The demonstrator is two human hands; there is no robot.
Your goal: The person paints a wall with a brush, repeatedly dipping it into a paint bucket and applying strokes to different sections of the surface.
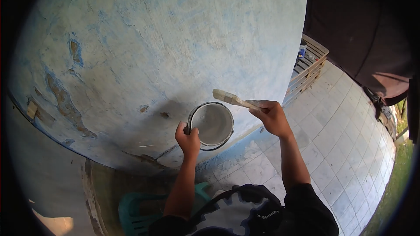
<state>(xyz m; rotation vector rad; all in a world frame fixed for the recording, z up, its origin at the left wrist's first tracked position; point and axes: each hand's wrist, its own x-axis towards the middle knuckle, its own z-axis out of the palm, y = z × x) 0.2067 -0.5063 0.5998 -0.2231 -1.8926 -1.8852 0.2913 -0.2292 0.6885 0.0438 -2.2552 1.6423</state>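
Note:
A round bucket point(212, 124) with a dark rim and pale, whitish inside is held near the wall by my left hand point(187, 139), whose fingers and thumb grip its left edge. My right hand point(272, 117) is closed around the handle of a paint brush point(229, 98). The brush's pale bristles point left, just above the bucket's upper rim and in front of the wall point(175, 39). That wall is whitish over blue, with peeled brown patches at the left.
A green plastic chair point(130, 212) stands below my left forearm. Pale floor tiles point(323, 135) run along the right. A slatted wooden rack point(308, 67) holding a small can is behind the wall's edge. Dark fabric point(354, 22) hangs at the upper right.

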